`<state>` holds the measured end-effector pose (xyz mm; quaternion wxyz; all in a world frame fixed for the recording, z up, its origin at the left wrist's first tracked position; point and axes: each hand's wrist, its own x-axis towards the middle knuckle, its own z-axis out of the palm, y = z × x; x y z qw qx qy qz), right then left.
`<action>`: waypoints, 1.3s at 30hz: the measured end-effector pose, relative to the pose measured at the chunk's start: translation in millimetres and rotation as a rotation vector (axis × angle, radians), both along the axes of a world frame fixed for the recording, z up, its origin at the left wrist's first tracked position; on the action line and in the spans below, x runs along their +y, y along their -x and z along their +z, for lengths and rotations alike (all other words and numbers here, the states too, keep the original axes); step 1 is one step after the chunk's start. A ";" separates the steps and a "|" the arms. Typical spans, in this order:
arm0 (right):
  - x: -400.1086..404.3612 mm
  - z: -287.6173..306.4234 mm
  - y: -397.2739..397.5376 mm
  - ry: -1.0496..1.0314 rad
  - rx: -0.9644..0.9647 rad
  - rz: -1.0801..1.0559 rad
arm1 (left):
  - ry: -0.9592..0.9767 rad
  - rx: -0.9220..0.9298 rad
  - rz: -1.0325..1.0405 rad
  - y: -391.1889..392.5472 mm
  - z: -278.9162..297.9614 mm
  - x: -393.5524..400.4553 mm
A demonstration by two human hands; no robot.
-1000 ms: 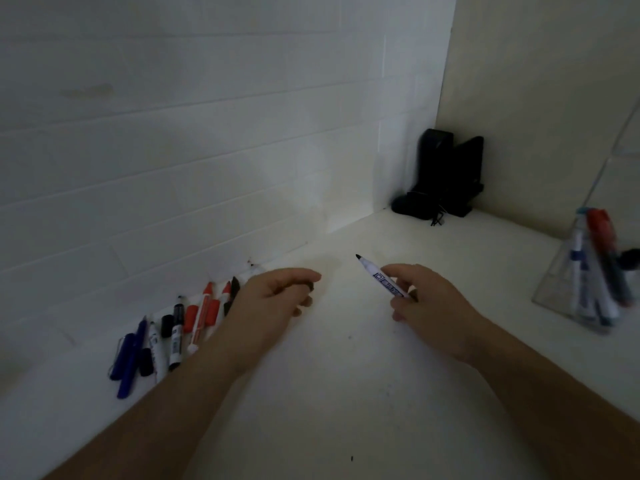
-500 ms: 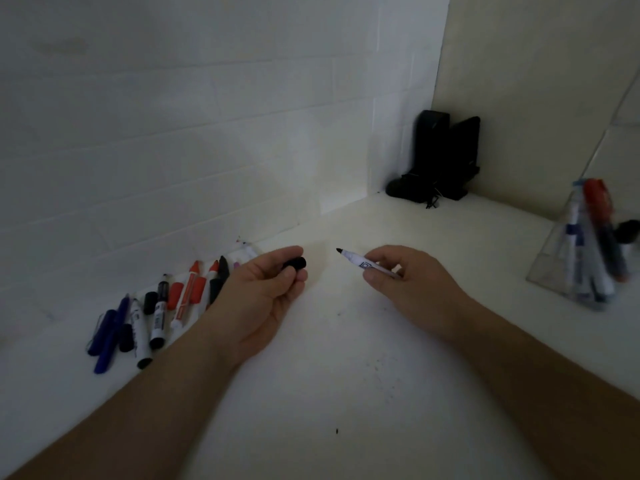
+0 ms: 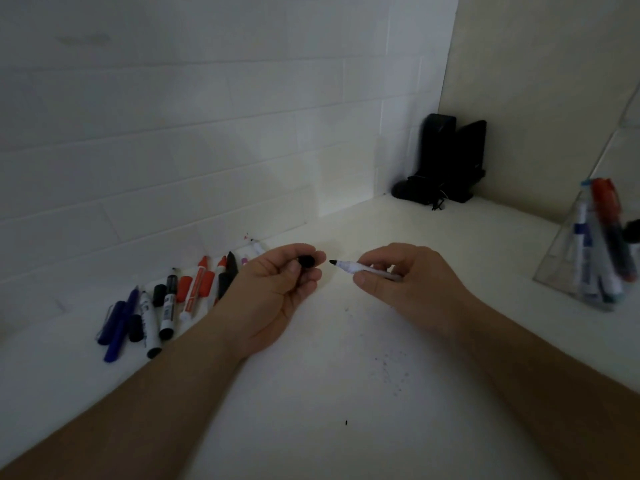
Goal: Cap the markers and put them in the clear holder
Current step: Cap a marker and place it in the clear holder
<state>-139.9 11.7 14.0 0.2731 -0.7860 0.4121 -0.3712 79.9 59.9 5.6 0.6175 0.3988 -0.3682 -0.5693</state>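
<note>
My left hand pinches a small black cap between thumb and fingertips, its opening turned to the right. My right hand grips a white marker with its bare black tip pointing left at the cap, a short gap between them. A row of loose markers and caps, blue, black and red, lies on the white table by the wall at left. The clear holder stands at the right edge with several capped markers leaning inside.
A black object with a cable sits in the far corner. A white brick wall runs along the left and a beige wall on the right. The white tabletop carries small dark specks.
My left hand has turned palm up and moved right with the cap. My right hand brought the marker's tip leftward, so the gap between tip and cap has shrunk.
</note>
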 end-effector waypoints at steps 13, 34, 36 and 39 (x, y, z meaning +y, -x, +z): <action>-2.2 -5.5 -0.8 0.066 0.120 0.031 | 0.062 -0.175 -0.028 2.5 -3.8 2.0; -8.1 1.3 3.9 0.397 0.539 0.043 | 0.066 -0.813 0.196 15.2 -6.0 11.0; -7.3 3.9 3.7 0.377 0.572 0.033 | 0.052 -0.800 0.168 15.3 -5.0 10.2; -3.6 3.8 2.9 0.312 0.507 0.050 | 0.054 -0.833 0.159 15.1 -5.6 10.1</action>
